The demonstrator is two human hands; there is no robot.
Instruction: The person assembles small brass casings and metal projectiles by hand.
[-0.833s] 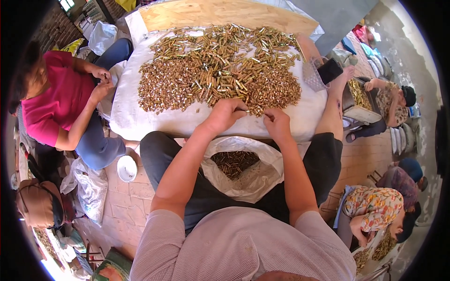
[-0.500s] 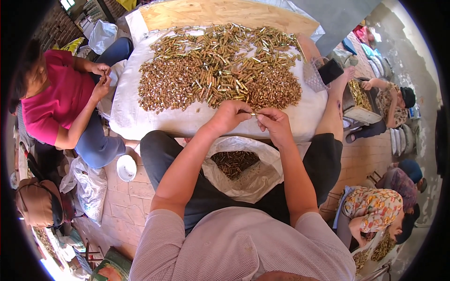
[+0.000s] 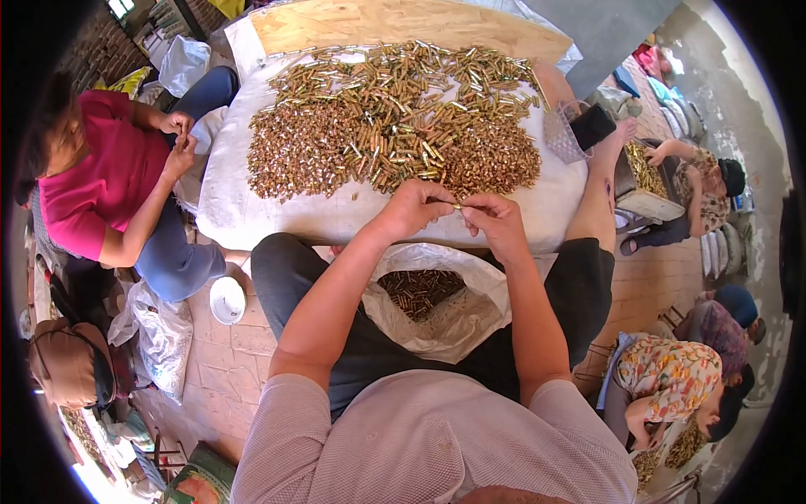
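My left hand (image 3: 418, 207) and my right hand (image 3: 492, 220) meet fingertip to fingertip at the table's near edge. Pinched between them is a small brass-coloured metal piece (image 3: 457, 207), mostly covered by the fingers. Just beyond my hands lie heaps of longer brass-coloured tubes (image 3: 403, 126), flanked by a pile of smaller brass bits (image 3: 294, 155) at left and another pile of small bits (image 3: 494, 155) at right. Below my wrists, a white woven sack (image 3: 445, 332) stands open between my legs, with dark brownish small metal pieces (image 3: 420, 292) inside.
White cloth (image 3: 227, 202) covers the table, with a wooden board (image 3: 403, 25) along its far edge. A phone (image 3: 593, 126) rests on a clear basket (image 3: 561, 139) at right. A white bowl (image 3: 227, 301) sits on the floor. A person in pink (image 3: 117, 168) sits left; others work at right.
My hands stay almost in place, still pinching the small piece, with a slight shift of the right fingers. The person at left has moved their hands slightly.
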